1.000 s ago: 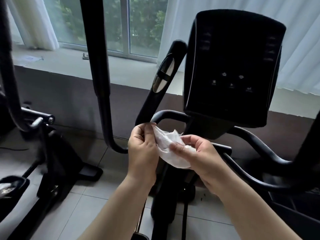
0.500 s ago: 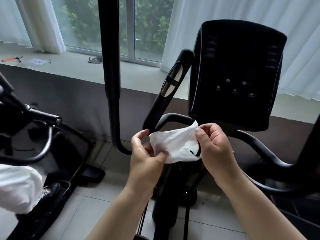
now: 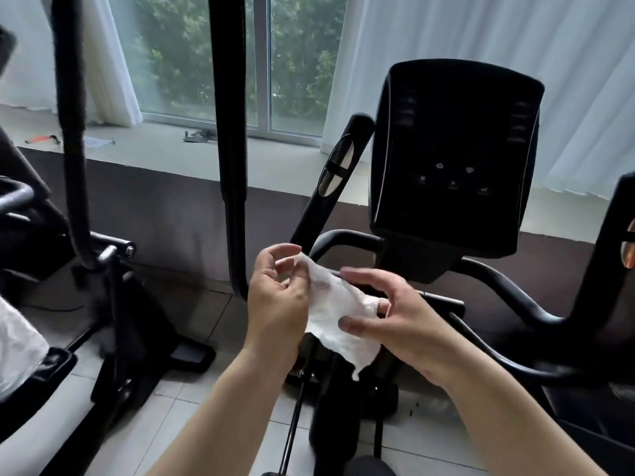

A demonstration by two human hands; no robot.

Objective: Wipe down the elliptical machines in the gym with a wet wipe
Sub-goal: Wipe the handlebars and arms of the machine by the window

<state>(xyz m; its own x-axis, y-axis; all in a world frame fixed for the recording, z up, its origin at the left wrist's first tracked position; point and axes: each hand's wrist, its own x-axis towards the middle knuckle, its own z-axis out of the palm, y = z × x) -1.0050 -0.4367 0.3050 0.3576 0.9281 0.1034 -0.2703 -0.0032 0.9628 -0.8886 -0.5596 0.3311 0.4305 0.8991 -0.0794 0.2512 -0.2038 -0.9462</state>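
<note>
Between the two hands, low in the middle of the view, a white wet wipe (image 3: 338, 314) is held stretched and partly unfolded in front of the elliptical machine (image 3: 457, 235). Its upper corner is pinched by the fingers of the left hand (image 3: 278, 304), and its middle is gripped by the thumb and fingers of the right hand (image 3: 395, 317), with one right fingertip wrapped in the cloth; a ragged lower corner hangs free below the right thumb. Both hands are thus closed on the wipe, and both forearms are seen bare. Directly behind the wipe, the curved black handlebar (image 3: 343, 240) of the machine is seen, and above it the dark console (image 3: 457, 159) with small pale button symbols is mounted, its screen unlit. Just left of the console, a slanted black grip with a silver sensor plate (image 3: 338, 173) is seen. A tall black moving arm (image 3: 230, 132) rises left of the hands. Further left, parts of a second black machine (image 3: 113, 286) are visible, with something white (image 3: 17, 345) lying at the left edge. Pale floor tiles (image 3: 192, 417) are seen beneath. Behind everything, a grey window ledge (image 3: 165, 156) carries a few small scattered items, and a window (image 3: 271, 56) with green foliage outside is flanked by white curtains (image 3: 446, 32).
</note>
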